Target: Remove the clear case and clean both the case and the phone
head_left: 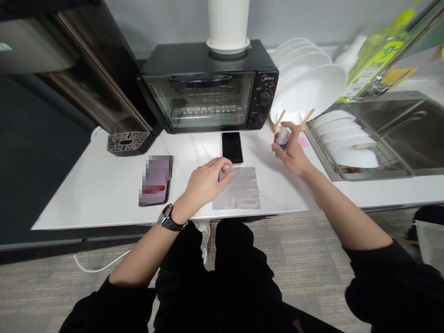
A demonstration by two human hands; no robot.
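Note:
A grey cloth (241,190) lies flat on the white counter (104,194). My left hand (205,181) rests on the cloth's upper left corner, its fingers pinched on the fabric. A black phone (232,147) lies face up just beyond the cloth, in front of the toaster oven. My right hand (291,150) is closed around a small white spray bottle (282,137), held upright above the counter to the right of the phone. A watch sits on my left wrist.
A black toaster oven (208,90) with a white pot on top stands at the back. A blurred dark object (156,181) lies at left, near a black machine (104,83). White plates (308,88) stand in a rack; a sink (381,134) holds more dishes.

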